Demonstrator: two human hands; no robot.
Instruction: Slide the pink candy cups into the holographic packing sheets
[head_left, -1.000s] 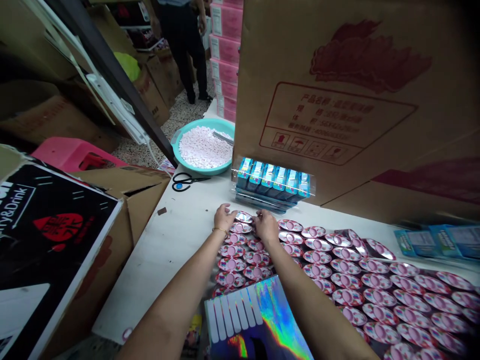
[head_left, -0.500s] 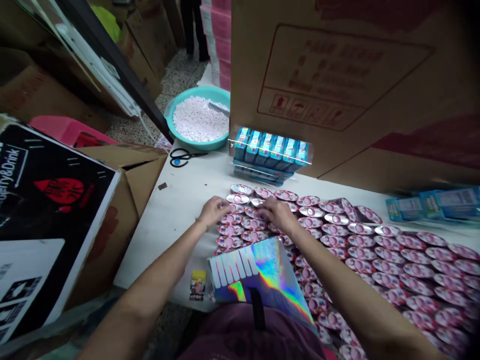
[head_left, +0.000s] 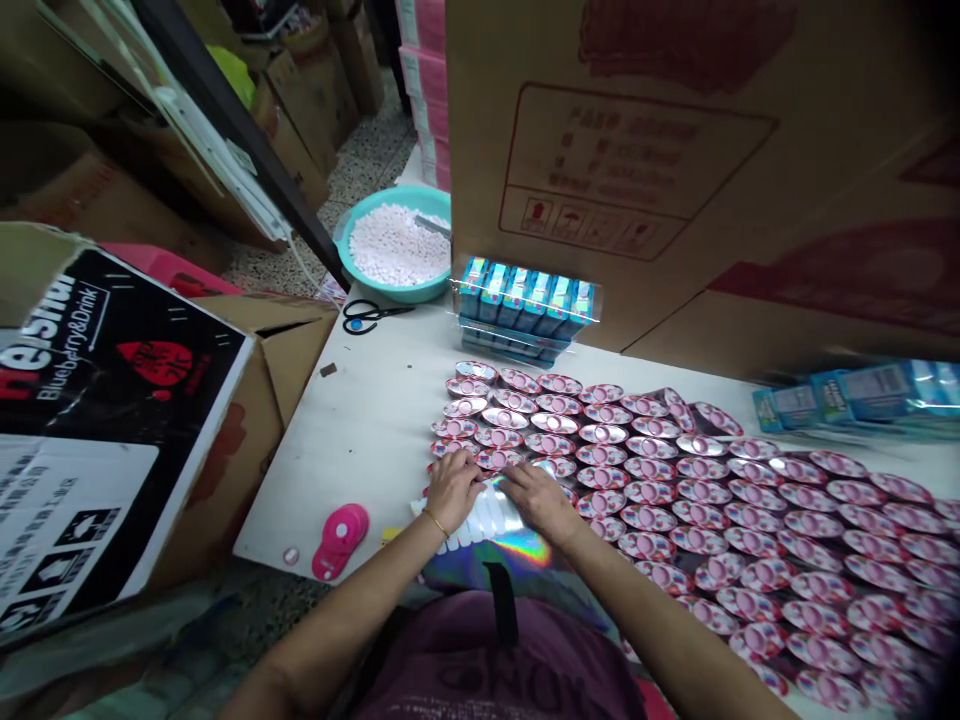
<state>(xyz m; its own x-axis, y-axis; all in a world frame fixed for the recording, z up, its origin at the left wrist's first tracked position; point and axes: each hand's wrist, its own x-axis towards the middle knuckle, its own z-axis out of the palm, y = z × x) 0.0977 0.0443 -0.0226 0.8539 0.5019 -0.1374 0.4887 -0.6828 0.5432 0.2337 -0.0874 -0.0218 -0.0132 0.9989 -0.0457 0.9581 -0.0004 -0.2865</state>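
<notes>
A shiny rainbow-silver sheet [head_left: 480,565] lies at the table's front edge against my body, with a row of white strips [head_left: 469,527] on its upper part. My left hand [head_left: 454,492] is on its upper edge, fingers bent and fingertips together over the strips. Close beside it, my right hand [head_left: 541,503] has its fingers curled onto the same edge. Whether a single strip is pinched between the fingertips is hidden. Just beyond both hands start rows of oval tins [head_left: 553,423], red and white with a pink round middle, packed closely across the table to the right.
A pink two-lobed object [head_left: 340,542] and black scissors [head_left: 371,316] lie left. Behind are a teal basin [head_left: 397,292] of white pellets, wrapped blue packs [head_left: 525,300] and a large carton [head_left: 637,150]. More blue packs [head_left: 862,395] lie right; a black-printed box [head_left: 172,400] stands left.
Both hands have come back from the far left tins to the upper edge of the shiny sheet. The camera view has shifted, bringing the pink object into sight.
</notes>
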